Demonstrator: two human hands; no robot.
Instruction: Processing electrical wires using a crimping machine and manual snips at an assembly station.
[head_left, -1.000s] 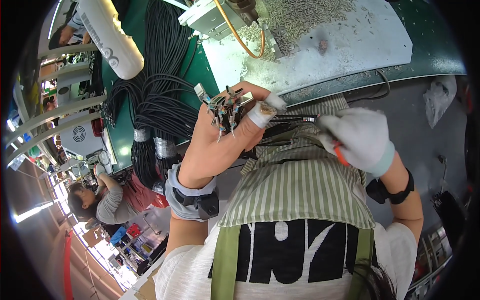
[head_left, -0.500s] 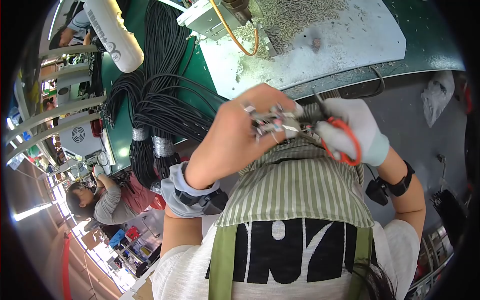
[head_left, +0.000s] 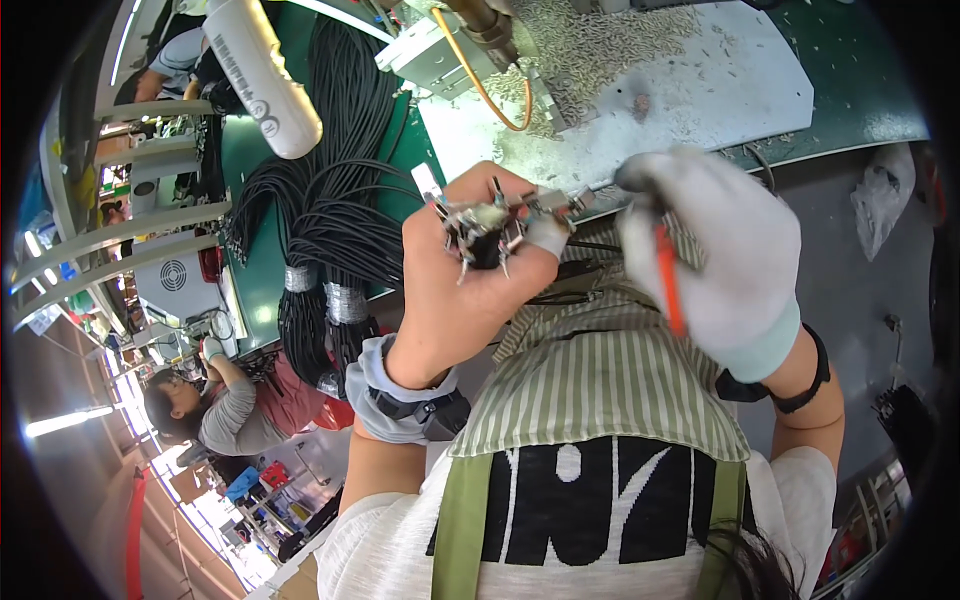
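My left hand point(head_left: 450, 300), bare but for white covering on a fingertip, is closed round a bundle of cable ends point(head_left: 488, 232). Small metal connectors and thin wire ends stick out of its top in several directions. To the right, my right hand point(head_left: 740, 250) wears a white glove with a dark, soiled fingertip. Its fingers are closed on scissors, of which only part of the red handle point(head_left: 668, 280) shows; the blades are hidden or blurred. The two hands are apart, in front of the striped apron point(head_left: 600, 380).
A white board point(head_left: 740, 80) strewn with small clippings lies on the green table point(head_left: 870, 95). A machine with an orange hose point(head_left: 465, 70) stands on it. Long black cables point(head_left: 345, 90) hang over the table's left side. A white tube point(head_left: 262, 80) juts in above. Another person point(head_left: 235, 405) works at left.
My right hand, with the scissors, has moved up and away from the bundle. My left hand has turned, so the connector ends now face upward. The view has shifted slightly.
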